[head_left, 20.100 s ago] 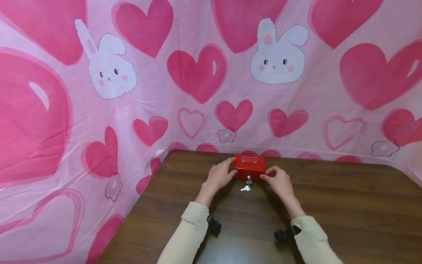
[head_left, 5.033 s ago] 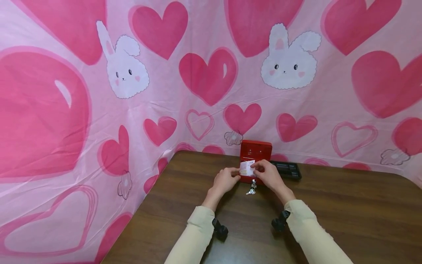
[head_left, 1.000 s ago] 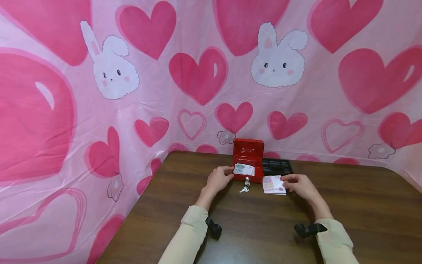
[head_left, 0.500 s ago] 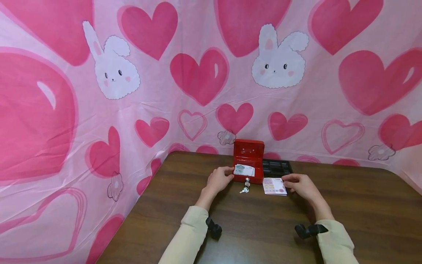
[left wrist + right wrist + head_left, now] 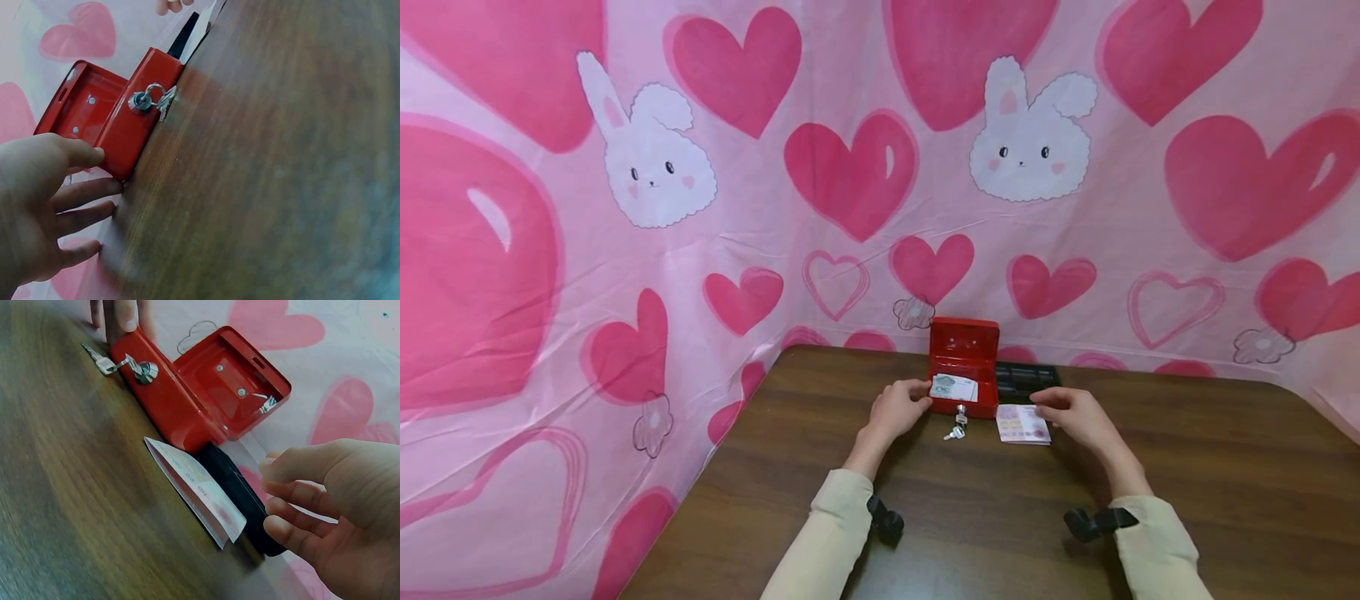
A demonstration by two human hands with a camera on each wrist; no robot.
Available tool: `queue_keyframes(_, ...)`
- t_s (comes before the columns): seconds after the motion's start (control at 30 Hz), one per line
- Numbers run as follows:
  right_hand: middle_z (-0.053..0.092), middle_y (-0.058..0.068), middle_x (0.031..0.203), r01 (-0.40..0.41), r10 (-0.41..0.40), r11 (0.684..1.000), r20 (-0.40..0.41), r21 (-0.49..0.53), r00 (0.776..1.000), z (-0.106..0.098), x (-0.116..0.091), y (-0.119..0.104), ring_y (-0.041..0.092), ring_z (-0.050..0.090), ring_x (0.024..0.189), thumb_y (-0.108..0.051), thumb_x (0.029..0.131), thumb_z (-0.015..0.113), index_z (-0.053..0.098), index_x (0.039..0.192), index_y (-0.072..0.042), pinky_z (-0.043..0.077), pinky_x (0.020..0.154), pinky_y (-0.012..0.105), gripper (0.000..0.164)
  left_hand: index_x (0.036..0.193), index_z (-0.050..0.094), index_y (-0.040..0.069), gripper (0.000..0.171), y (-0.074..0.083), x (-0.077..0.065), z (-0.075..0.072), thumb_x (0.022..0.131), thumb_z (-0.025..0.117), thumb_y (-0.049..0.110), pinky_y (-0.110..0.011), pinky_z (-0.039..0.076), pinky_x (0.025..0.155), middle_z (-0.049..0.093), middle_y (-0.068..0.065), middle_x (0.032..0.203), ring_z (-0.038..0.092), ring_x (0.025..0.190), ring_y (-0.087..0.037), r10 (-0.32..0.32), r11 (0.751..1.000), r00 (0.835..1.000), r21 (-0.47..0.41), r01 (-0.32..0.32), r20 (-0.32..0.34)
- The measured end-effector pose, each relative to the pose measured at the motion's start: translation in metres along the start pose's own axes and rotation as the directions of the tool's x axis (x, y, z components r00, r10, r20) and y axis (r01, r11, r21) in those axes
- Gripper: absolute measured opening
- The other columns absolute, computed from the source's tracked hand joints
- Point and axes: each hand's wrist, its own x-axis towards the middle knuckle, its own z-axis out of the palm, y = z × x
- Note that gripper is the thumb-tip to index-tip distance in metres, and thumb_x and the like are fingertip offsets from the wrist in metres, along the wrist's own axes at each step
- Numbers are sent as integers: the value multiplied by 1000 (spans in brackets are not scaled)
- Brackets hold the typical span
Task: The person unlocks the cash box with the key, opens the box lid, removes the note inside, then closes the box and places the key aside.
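A red cash box (image 5: 976,409) stands at the table's back with its lid (image 5: 965,341) raised. Folded green-printed banknotes (image 5: 953,387) lie inside it. My left hand (image 5: 895,407) touches the box's left end with thumb and forefinger, the other fingers spread and fairly straight in the left wrist view. A key ring with keys (image 5: 164,102) hangs from the front lock. Right of the box, a folded pinkish banknote stack (image 5: 1023,423) lies on the table, its fold partly gaping (image 5: 200,487). My right hand (image 5: 1081,417) hovers beside it, fingers loosely bent and holding nothing.
A black compartment tray (image 5: 1028,379) lies right of the box, behind the pinkish banknotes. A pink heart-and-rabbit cloth (image 5: 850,200) hangs along the table's back and left edges. Brown wooden tabletop (image 5: 970,517) stretches in front of the box.
Since five seconds ago, the pinkish banknotes have moved from the box to the table at right. My right hand has just let go of them. The lid was down twenty seconds ago.
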Motion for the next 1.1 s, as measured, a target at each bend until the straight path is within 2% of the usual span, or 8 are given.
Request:
queue_keyframes(0.07, 69, 23, 117, 7, -8, 1000, -6, -19, 1000, 2, 0, -2, 24, 62, 94, -17, 95, 65, 68, 119, 2, 53, 76, 26, 31, 129, 68, 18, 35, -1, -1, 0, 95, 66, 27, -44, 52, 93, 72, -3, 122, 67, 110, -20, -4, 1000, 1000, -1, 4, 4)
queue_keyframes(0.27, 68, 22, 120, 13, -14, 998, -10, -54, 1000, 7, 2, -8, 31, 61, 103, -19, 95, 65, 69, 120, -2, 50, 91, 46, 31, 129, 68, 17, 36, -2, -1, 0, 95, 67, 29, -47, 51, 95, 71, -4, 125, 66, 113, -23, -11, 1000, 1000, -15, 11, 2)
queue_keyframes(0.37, 69, 21, 119, 27, -28, 997, -18, -67, 999, 10, 4, -10, 31, 62, 103, -19, 95, 65, 69, 119, -3, 49, 94, 52, 29, 128, 69, 17, 36, -3, -1, 1, 95, 67, 29, -46, 51, 95, 71, -4, 125, 66, 113, -23, -14, 1000, 1000, -14, 14, -5)
queue_keyframes(0.77, 67, 22, 124, 50, -54, 997, -62, -60, 997, 21, 8, -24, 38, 61, 110, -19, 98, 61, 67, 124, -5, 49, 97, 57, 30, 127, 69, 18, 34, 3, 0, 0, 95, 66, 28, -46, 52, 94, 71, -4, 124, 66, 110, -23, -27, 999, 1000, -23, 27, -8)
queue_keyframes(0.97, 70, 20, 117, 76, -83, 995, -118, -62, 990, 31, 15, -30, 33, 65, 102, -18, 97, 63, 70, 118, -5, 52, 93, 53, 26, 127, 70, 18, 33, 2, 1, 1, 95, 66, 27, -45, 52, 93, 72, -4, 121, 67, 108, -21, -27, 1000, 1000, -14, 27, -8)
queue_keyframes(1.1, 72, 18, 114, 89, -98, 992, -115, -85, 988, 37, 21, -36, 30, 65, 98, -18, 96, 63, 71, 115, -5, 53, 90, 50, 25, 126, 70, 19, 32, 2, 0, 2, 95, 66, 27, -44, 52, 92, 73, -3, 119, 67, 106, -21, -25, 1000, 1000, -8, 25, -13)
